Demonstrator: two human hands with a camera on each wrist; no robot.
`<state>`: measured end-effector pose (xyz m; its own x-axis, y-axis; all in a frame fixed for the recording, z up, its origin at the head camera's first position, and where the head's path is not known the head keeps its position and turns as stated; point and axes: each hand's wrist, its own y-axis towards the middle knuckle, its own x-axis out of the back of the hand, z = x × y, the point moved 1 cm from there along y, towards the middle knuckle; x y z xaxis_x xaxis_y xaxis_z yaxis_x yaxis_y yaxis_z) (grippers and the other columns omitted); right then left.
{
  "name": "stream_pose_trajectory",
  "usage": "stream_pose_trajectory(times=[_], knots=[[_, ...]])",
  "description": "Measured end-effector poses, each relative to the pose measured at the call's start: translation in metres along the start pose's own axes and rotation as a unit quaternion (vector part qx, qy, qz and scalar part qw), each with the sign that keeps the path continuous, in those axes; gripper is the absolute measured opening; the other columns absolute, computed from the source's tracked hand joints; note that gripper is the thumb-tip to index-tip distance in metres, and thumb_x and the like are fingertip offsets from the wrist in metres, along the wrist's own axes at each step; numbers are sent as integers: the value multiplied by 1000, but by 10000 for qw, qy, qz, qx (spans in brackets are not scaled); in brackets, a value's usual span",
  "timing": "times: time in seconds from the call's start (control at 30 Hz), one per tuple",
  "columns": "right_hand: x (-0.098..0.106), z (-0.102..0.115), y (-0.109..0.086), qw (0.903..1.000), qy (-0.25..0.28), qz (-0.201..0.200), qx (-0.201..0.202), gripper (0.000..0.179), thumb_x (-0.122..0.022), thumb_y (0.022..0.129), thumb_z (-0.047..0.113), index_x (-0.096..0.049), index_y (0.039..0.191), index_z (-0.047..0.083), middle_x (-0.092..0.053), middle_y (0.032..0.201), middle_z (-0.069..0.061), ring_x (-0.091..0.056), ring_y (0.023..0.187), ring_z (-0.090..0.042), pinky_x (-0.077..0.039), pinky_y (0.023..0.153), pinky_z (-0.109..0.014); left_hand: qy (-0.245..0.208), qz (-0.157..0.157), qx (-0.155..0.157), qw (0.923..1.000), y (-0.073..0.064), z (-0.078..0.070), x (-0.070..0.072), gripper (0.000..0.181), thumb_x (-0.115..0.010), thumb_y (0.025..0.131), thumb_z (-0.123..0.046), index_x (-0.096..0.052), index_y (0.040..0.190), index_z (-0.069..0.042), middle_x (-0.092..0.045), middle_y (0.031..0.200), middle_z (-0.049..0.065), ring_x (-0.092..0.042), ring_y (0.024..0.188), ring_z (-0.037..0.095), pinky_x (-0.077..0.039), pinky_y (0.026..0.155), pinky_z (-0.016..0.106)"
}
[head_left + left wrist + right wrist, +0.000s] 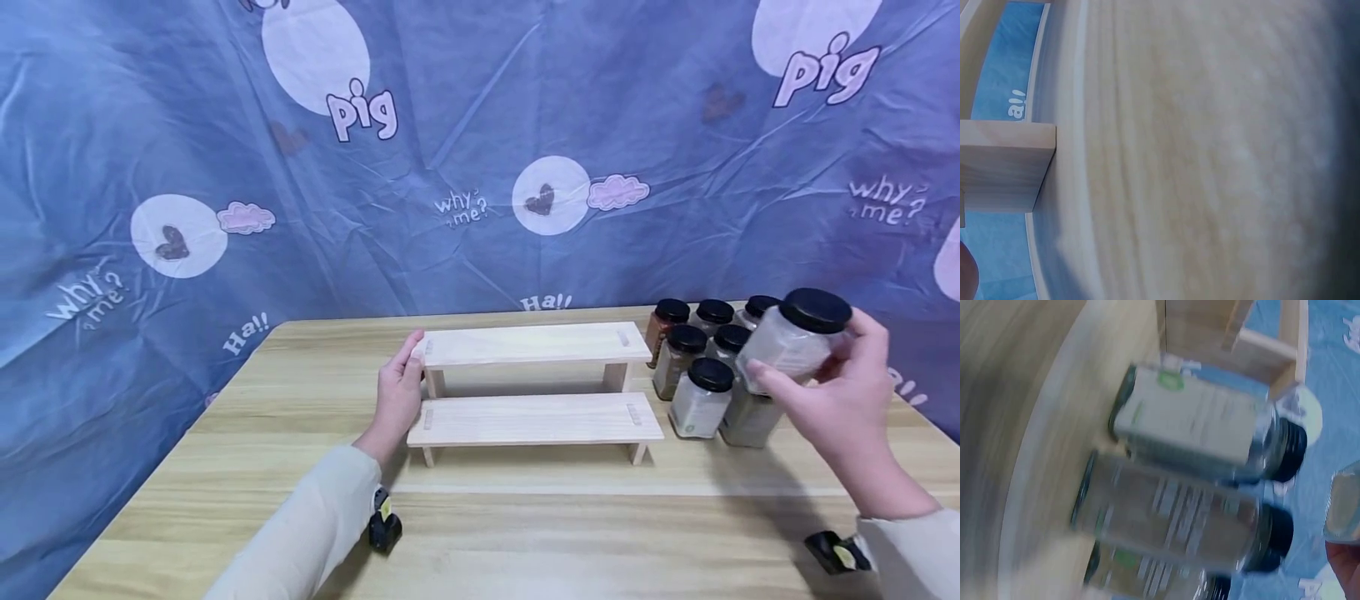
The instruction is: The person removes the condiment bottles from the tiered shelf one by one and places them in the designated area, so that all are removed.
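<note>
My right hand [847,387] grips a clear spice jar [787,346] with a black lid and pale contents, lifted above the other jars and tilted. Its base [1342,506] shows at the right edge of the right wrist view, fingertips beside it. A two-tier wooden rack [532,346] stands mid-table. At its upper tier's left end, my left hand [399,387] holds the board's edge. Only a fingertip [966,272] of that hand shows in the left wrist view, near a rack leg [1004,165]. Below the lifted jar are a white-filled jar [701,408] and a greyish-green jar [748,421].
More black-lidded jars stand close together right of the rack, among them a reddish one [660,333] and a brown one [677,371]. The wooden table [525,533] runs back to a blue printed cloth [450,167].
</note>
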<state>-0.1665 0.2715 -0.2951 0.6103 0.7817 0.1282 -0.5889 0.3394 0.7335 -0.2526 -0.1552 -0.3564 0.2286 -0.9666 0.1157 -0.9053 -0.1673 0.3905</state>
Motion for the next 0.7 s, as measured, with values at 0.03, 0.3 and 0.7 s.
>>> stream_pose_trajectory(times=[0.03,0.3,0.7], knots=[[4,-2,1,10000,-31,-47,-14,87,-67,54,-23,-40,131,8,-59,100,16,-54,71,5,-44,61,-2,-10,-11,0,10000,0,0,0,38,-42,97,-10,-50,134,-7,-53,132,14,-53,116,22,-44,100,35],[28,-14,5,9956,-788,-282,-413,86,-71,55,-17,-42,130,16,-52,91,23,-47,63,12,-39,59,2,-125,27,26,9999,1,-1,0,38,-41,97,-11,-48,134,-4,-51,133,14,-52,117,25,-45,98,34],[65,-133,11,9956,-460,-214,-791,88,-72,55,-19,-43,128,22,-58,100,12,-54,76,6,-43,60,-1,-130,49,104,9998,2,0,0,38,-42,97,-11,-49,134,-7,-51,134,11,-51,118,20,-45,98,33]])
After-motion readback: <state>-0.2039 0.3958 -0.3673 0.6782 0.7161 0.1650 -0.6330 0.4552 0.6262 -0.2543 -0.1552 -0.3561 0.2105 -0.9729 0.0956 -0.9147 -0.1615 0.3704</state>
